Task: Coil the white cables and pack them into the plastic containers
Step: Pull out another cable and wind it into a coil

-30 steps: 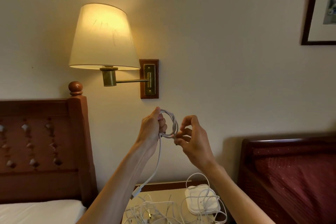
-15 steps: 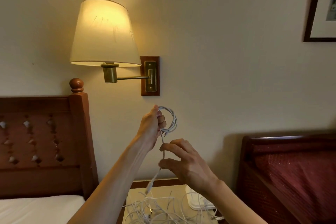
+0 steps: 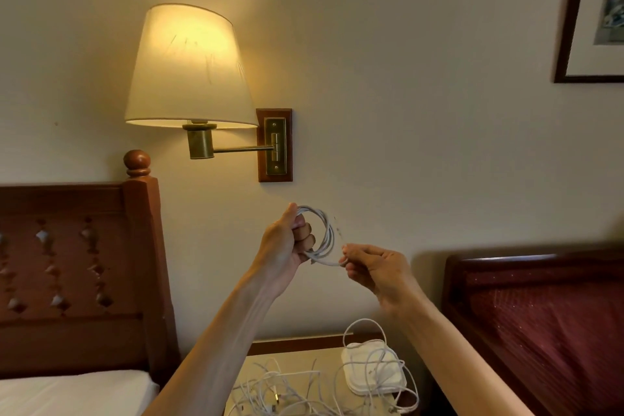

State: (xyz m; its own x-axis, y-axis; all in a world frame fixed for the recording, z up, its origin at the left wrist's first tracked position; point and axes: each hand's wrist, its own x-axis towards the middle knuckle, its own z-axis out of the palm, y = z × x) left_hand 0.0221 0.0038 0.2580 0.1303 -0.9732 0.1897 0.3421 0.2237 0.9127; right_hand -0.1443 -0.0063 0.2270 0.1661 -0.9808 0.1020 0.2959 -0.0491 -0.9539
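Cream wall fills the background, with a lit wall lamp (image 3: 189,67) at upper left. At centre frame the left hand (image 3: 285,246) clenches a white cable coil (image 3: 322,236), ring upright and face-on; the right hand (image 3: 374,268), just right of it, pinches the free tail, which runs across from the coil's lower edge. Loose cables (image 3: 287,388) and a plastic container (image 3: 373,370) lie on the nightstand (image 3: 297,358) at lower centre.
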